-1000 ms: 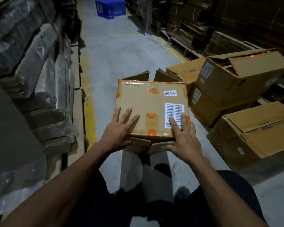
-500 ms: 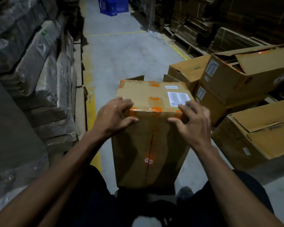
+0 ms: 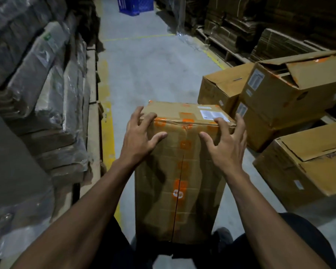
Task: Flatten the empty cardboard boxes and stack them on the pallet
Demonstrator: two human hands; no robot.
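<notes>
A tall cardboard box point(image 3: 180, 171) with orange tape and a white label stands upright on the floor between my legs, its taped seam facing me. My left hand point(image 3: 138, 140) curls over the box's top left corner, with the thumb on the near face. At the top right corner my right hand point(image 3: 227, 146) does the same, fingers spread over the edge and thumb on the near face. Stacks of flattened cardboard in plastic wrap point(image 3: 47, 84) lie on a wooden pallet point(image 3: 91, 94) along the left.
Three open cardboard boxes stand at the right: an upper one point(image 3: 291, 98), a near one point(image 3: 308, 167) and a far one point(image 3: 219, 88). More flattened cardboard is piled behind them. A blue crate point(image 3: 134, 4) sits far down the grey aisle. A yellow floor line point(image 3: 107, 123) runs beside the pallet.
The box has tipped from lying tilted in my hands to standing on end on the floor. Both hands moved from its labelled face to the top corners.
</notes>
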